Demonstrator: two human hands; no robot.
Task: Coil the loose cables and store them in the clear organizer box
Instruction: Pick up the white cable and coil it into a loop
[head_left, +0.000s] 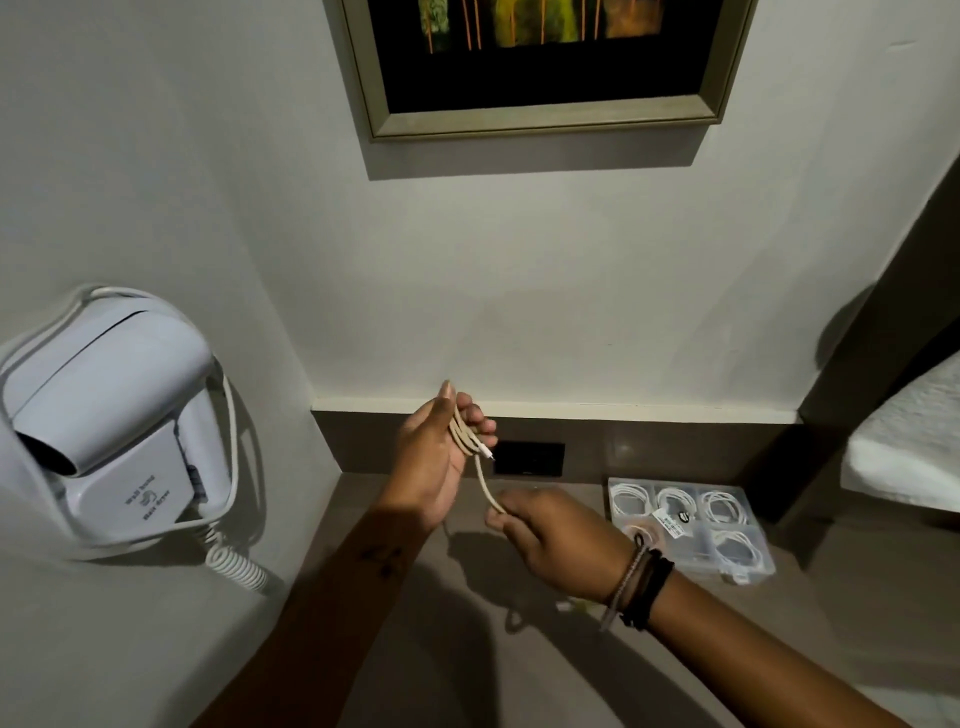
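Left hand (434, 457) raised above brown surface (519, 675), fingers (475, 415) curled around several loops of beige cable (464, 436); white connector tip pokes out beside them. Cable tail drops to right hand (558, 540), fingers pinching it. Clear organizer box (688, 525) on surface near wall, right of hands, white coiled cables in compartments. Wall-mounted hair dryer (109, 415) far left.

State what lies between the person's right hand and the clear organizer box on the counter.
Nothing: in the head view, only bare counter separates the right hand from the clear organizer box.
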